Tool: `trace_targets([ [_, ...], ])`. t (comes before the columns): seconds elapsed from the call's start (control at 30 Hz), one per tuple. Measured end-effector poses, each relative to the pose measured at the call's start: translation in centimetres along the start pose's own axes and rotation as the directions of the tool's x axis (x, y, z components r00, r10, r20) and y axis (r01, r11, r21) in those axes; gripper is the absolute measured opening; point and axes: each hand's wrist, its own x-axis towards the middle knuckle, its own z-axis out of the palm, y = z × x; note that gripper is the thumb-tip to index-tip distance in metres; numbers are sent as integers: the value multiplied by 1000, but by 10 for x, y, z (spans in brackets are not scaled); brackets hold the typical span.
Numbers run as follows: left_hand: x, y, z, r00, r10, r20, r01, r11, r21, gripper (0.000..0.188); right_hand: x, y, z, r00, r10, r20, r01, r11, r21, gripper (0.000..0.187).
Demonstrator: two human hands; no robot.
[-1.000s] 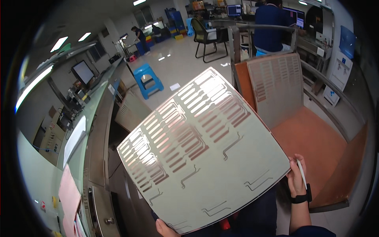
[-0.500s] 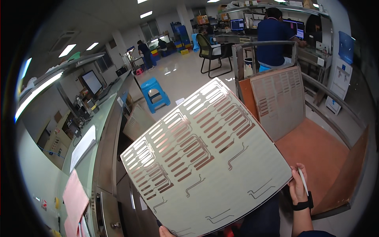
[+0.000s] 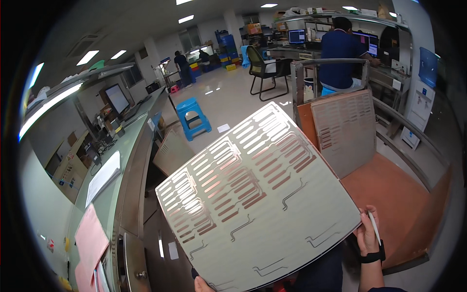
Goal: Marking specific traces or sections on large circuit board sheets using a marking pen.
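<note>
I hold a large thin metal sheet (image 3: 258,194) with rows of cut slots, tilted flat in front of me. My right hand (image 3: 368,234) grips its right edge and also carries a thin white pen; a black band sits on that wrist. My left hand (image 3: 203,285) holds the sheet's near bottom edge, and only its fingertips show at the lower border. Behind the sheet, a second slotted metal sheet (image 3: 346,131) leans upright on an orange cart (image 3: 389,194).
A long workbench (image 3: 112,170) with a monitor, papers and pink sheets runs along the left. A blue stool (image 3: 193,117) stands on the floor ahead. One person stands at desks at the back right, another far back. A metal rail frames the cart.
The view has tilted up and the sheet has sunk lower in the picture. Both hands keep their grip on its edges.
</note>
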Motion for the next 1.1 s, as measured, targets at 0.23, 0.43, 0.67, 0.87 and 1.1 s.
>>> trace_targets([
  [0.23,-1,-7,9,992,-19,-129,27,998,60,43,5,-8,-10,993,17,115,-13,999,-39,30],
  [0.43,4,-11,5,985,26,-173,6,983,182,47,8,-35,-12,921,266,283,-198,949,-246,39],
  [0.67,15,-34,-28,971,56,-232,-2,975,224,47,-7,-42,-3,803,505,318,-143,680,-719,32],
  [0.87,31,-71,-69,959,146,-244,-22,893,450,48,-25,-12,-7,769,494,405,124,506,-853,36],
  [1.1,52,-58,-89,976,177,-131,-61,790,610,47,-36,5,16,749,563,349,274,216,-937,35],
])
